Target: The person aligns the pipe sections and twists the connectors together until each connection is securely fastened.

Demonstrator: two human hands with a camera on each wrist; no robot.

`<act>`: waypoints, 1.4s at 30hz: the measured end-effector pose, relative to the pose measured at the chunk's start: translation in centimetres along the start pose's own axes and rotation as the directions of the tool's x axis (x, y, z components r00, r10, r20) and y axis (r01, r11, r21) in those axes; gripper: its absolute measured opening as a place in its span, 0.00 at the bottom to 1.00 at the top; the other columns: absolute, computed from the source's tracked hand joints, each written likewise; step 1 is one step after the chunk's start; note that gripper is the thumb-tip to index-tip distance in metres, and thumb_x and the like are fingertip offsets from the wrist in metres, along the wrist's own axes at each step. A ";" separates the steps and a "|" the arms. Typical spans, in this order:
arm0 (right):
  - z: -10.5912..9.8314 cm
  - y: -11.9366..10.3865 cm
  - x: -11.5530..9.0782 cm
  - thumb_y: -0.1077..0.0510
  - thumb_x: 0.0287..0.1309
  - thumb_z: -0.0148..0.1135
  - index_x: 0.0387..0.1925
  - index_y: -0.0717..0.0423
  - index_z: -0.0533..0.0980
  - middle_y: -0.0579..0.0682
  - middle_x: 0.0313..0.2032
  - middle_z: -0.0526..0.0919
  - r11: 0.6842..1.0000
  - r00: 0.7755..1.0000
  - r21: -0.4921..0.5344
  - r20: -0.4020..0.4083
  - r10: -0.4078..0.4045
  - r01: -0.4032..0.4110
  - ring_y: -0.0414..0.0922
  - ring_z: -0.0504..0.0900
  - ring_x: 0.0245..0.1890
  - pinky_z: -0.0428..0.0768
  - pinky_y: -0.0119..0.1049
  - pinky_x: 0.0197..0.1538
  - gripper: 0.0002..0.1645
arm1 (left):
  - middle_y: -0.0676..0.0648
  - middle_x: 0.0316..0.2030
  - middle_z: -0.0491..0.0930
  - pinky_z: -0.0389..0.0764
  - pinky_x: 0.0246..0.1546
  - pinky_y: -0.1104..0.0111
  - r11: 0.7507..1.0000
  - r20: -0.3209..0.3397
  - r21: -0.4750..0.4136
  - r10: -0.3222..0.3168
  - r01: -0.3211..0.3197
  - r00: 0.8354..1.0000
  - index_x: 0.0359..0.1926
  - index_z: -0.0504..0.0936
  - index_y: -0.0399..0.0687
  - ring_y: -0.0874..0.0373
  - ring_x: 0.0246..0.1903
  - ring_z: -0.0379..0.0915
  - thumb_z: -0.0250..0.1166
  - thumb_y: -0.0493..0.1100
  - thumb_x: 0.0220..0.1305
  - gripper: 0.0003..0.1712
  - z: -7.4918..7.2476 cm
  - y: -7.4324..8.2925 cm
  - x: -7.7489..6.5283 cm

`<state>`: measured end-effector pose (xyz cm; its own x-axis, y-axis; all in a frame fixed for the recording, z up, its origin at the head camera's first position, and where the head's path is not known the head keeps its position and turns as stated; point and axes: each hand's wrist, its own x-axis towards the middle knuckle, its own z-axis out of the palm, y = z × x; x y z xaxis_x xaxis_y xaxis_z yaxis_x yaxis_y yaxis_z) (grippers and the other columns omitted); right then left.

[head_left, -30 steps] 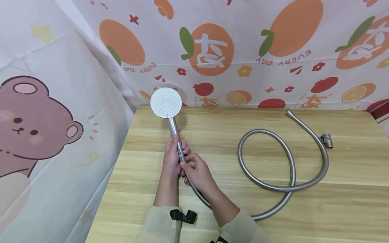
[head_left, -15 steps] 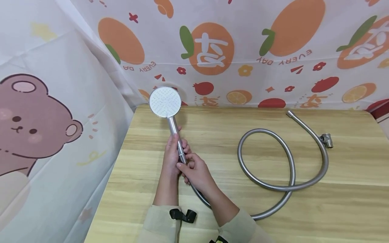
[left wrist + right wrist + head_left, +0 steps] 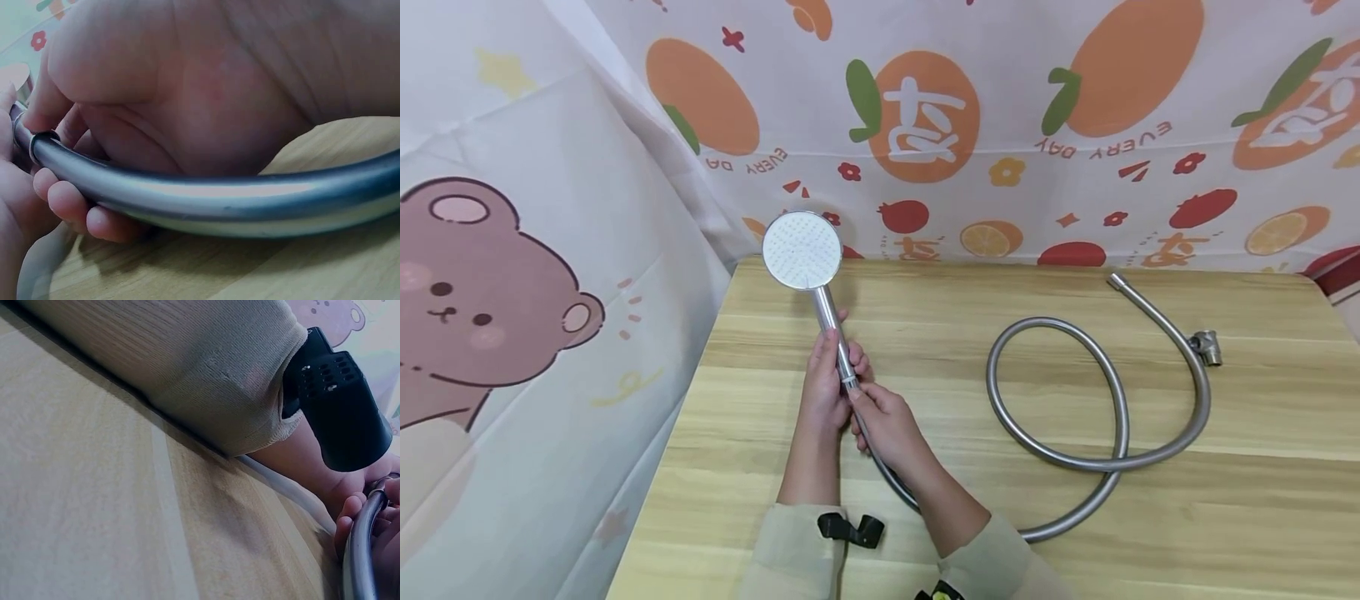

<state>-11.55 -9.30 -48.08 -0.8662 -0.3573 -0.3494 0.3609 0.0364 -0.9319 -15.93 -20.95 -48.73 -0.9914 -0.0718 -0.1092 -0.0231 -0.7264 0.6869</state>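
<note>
A round shower head with a white nozzle face points up and away at the table's far left. My left hand grips its silver handle, thumb along the top. Just below, my right hand pinches the end of the grey metal hose where it meets the handle. In the left wrist view, right fingers curl under the hose and the thumb presses near a dark ring at the joint. In the right wrist view the hose runs up into both hands; the joint is partly hidden.
The hose's loop lies on the wooden table to the right, its free end near the back edge. A small metal T-shaped fitting sits beside it. A fruit-print cloth hangs behind.
My right thumb has slid left across the joint, then back up to the right along the handle's end. The shower head has shifted slightly left; my left hand keeps its grip.
</note>
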 end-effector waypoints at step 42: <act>0.0 0.3 0.5 0.50 0.71 0.54 0.52 0.53 0.75 0.51 0.25 0.78 0.999 0.999 -0.015 0.019 -0.030 0.030 0.43 0.74 0.17 0.75 0.32 0.21 0.15 | 0.53 0.18 0.71 0.71 0.22 0.74 0.996 -0.016 0.089 0.013 -0.011 1.000 0.74 0.54 0.44 0.63 0.19 0.68 0.55 0.57 0.71 0.39 -0.1 0.1 0.1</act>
<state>-11.90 -9.44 -48.50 -0.8698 -0.3762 -0.3193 0.3292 0.0394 -0.9434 -16.00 -21.06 -48.72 -0.9894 -0.0921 -0.1122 -0.0234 -0.6617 0.7494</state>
